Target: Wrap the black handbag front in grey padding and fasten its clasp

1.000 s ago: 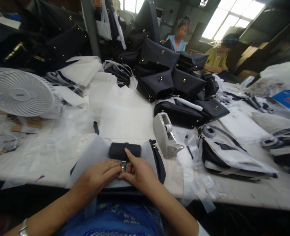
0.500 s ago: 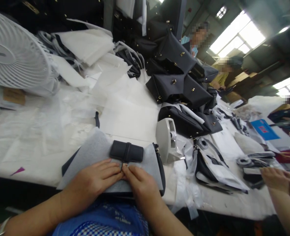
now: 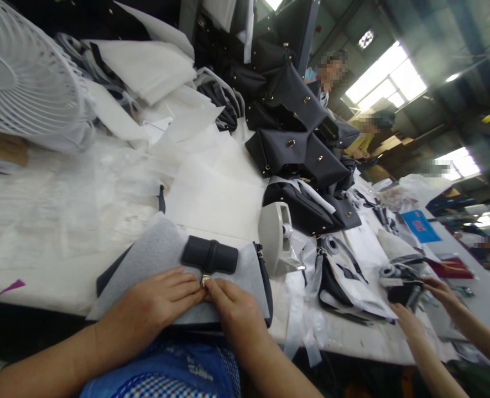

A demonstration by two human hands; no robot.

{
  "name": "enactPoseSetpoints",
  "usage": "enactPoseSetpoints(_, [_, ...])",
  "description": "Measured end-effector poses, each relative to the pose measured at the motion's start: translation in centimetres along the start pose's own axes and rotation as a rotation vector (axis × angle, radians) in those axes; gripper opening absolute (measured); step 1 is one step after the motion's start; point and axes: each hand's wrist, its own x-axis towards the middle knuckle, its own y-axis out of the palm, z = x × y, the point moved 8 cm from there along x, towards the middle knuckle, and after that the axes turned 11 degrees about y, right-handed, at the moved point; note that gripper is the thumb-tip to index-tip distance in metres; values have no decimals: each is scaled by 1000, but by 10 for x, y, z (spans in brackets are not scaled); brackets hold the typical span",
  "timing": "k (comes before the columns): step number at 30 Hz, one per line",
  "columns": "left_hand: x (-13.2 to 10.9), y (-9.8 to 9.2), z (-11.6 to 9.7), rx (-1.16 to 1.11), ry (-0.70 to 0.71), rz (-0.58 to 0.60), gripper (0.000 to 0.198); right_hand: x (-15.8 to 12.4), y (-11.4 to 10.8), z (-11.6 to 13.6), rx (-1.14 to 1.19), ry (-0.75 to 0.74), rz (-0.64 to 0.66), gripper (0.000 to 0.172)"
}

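Observation:
A black handbag (image 3: 268, 298) lies on the table in front of me, with a light grey protective sheet (image 3: 141, 254) over most of its front. A black flap piece with a strap (image 3: 209, 255) shows above the sheet, ending in a gold-coloured clasp (image 3: 205, 280). My left hand (image 3: 160, 301) lies on the sheet, its fingers stretched towards the clasp. At the clasp's right side my right hand (image 3: 239, 309) is closed, thumb and index finger pinched on it. Both hands' fingertips meet just below the strap, and part of the clasp is hidden.
A white fan (image 3: 25, 83) stands at the left. Black handbags (image 3: 298, 149) are piled behind, beside a grey-white tape dispenser (image 3: 275, 237). White sheets (image 3: 215, 188) cover the table's middle. A co-worker's hands (image 3: 411, 320) handle a dark item at the right.
The view has shifted slightly. More of the gold clasp shows between my fingers; both my hands stay at it. The co-worker's hands have moved apart around the dark item.

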Motion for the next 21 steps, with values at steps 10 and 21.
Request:
enactPoseSetpoints(10, [4, -3, -3, 60, 29, -13, 50, 0, -2, 3, -4, -35, 31, 47])
enactPoseSetpoints(21, [6, -5, -3, 92, 41, 8, 49, -1, -5, 0, 56, -166, -118, 43])
